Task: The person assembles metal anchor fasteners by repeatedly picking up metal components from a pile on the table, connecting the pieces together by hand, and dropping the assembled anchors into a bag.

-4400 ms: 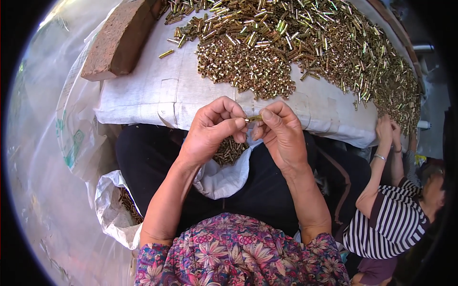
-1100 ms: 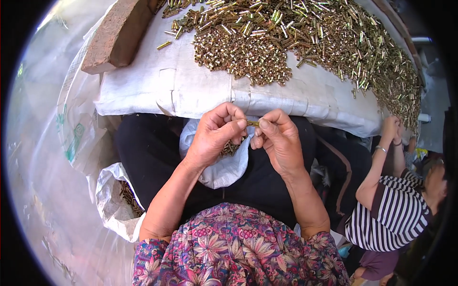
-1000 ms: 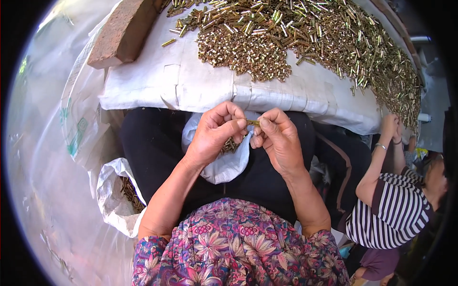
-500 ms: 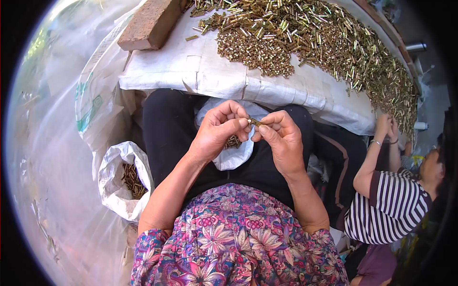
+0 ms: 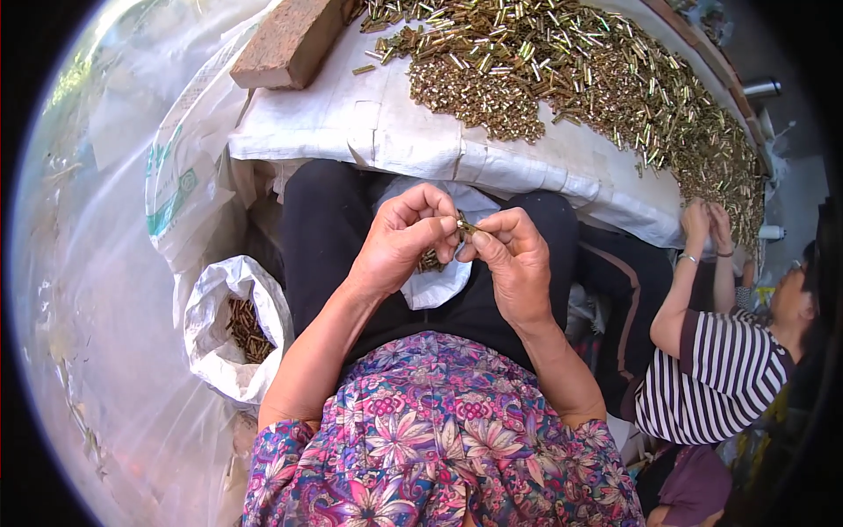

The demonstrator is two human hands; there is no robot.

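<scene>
Above my lap, my left hand [image 5: 401, 239] and my right hand [image 5: 520, 268] meet, thumbs and fingertips pinched together. Between them is a small, narrow brass-coloured metal piece [image 5: 466, 227], its left end at my left fingertips and its right end under my right thumb and forefinger. The fingers cover much of it, so its exact shape cannot be made out. Below the hands, a white plastic bag [image 5: 448, 288] lies open between my knees, with small metal pieces [image 5: 429, 262] in it, partly hidden by my left hand.
A white-covered table [image 5: 307, 123] ahead carries a large heap of brass-coloured metal pieces [image 5: 580, 79] and a brick-like block [image 5: 290, 48]. Left of my leg stands an open white sack [image 5: 209, 347] with brown tube-like pieces [image 5: 248, 332]. A co-worker in stripes [image 5: 711, 369] sits at the right, hands at the table.
My right fingertips have shifted slightly left, closer to my left ones, along the metal piece. The view has turned a little. The co-worker's hands have moved slightly.
</scene>
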